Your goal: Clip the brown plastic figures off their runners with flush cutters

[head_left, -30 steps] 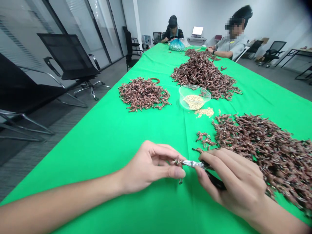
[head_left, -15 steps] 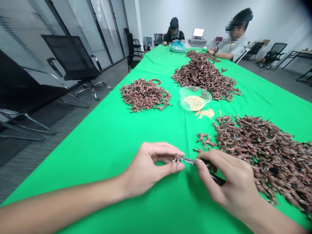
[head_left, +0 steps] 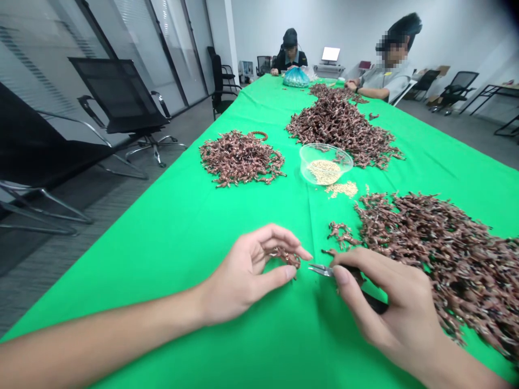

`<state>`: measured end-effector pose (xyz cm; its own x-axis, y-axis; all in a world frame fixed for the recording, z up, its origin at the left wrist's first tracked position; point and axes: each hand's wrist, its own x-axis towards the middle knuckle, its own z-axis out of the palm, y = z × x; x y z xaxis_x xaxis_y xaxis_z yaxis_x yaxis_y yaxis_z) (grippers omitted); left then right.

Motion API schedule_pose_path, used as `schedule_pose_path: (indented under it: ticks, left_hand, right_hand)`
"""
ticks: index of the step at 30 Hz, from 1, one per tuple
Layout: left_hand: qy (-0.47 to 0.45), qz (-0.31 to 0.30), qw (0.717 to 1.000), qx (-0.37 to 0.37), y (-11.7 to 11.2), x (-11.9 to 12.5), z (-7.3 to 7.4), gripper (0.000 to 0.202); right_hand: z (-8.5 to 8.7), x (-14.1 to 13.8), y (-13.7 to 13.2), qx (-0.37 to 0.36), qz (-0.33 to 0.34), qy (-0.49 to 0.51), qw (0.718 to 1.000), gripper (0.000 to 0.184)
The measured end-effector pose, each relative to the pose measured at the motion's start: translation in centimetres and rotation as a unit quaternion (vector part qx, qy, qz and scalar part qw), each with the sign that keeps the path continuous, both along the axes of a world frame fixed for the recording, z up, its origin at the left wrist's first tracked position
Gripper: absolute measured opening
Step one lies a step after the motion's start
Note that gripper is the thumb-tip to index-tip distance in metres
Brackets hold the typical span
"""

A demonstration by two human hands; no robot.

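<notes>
pinching a tangled copper-brown cluster (head_left: 286, 257) low in centre frame, the left hand (head_left: 247, 267) clamps its fingertips on it, while the right hand (head_left: 389, 302) curls together round black-handled steel pliers (head_left: 320, 270), tips just beside it. steady pinch, small controlled moves work best!

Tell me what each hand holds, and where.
The left hand pinches a small copper-brown piece with its fingertips; the right hand grips pliers by their black handles.
</notes>
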<state>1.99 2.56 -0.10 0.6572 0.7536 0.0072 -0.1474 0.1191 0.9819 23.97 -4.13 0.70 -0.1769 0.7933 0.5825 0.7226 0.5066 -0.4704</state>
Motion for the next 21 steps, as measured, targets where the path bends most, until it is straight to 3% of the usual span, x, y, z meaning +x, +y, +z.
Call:
schedule_pose_path:
  ticks: [4,8,14,18,21]
  left_hand:
    - [-0.018,0.014,0.999,-0.045,0.12,0.15,-0.15,0.035]
    - [0.003,0.035,0.997,-0.065,0.33,0.14,-0.03,0.026]
    - [0.0,0.021,0.999,-0.036,0.42,0.12,0.16,0.018]
    - [-0.016,-0.004,0.999,-0.04,0.38,0.18,0.28,0.03]
    - [-0.042,-0.014,0.995,-0.086,0.1,0.25,0.48,0.039]
  right_hand:
    - [0.09,-0.16,0.04,0.002,0.011,-0.001,1.0,0.003]
    - [0.04,-0.16,0.01,-0.008,0.023,-0.005,1.0,0.003]
    - [0.05,-0.07,-0.08,-0.012,0.03,0.0,0.999,0.004]
    - [0.15,-0.05,-0.18,0.003,0.021,0.001,1.0,0.004]
    - [0.13,-0.04,-0.17,0.003,0.01,0.004,1.0,0.004]
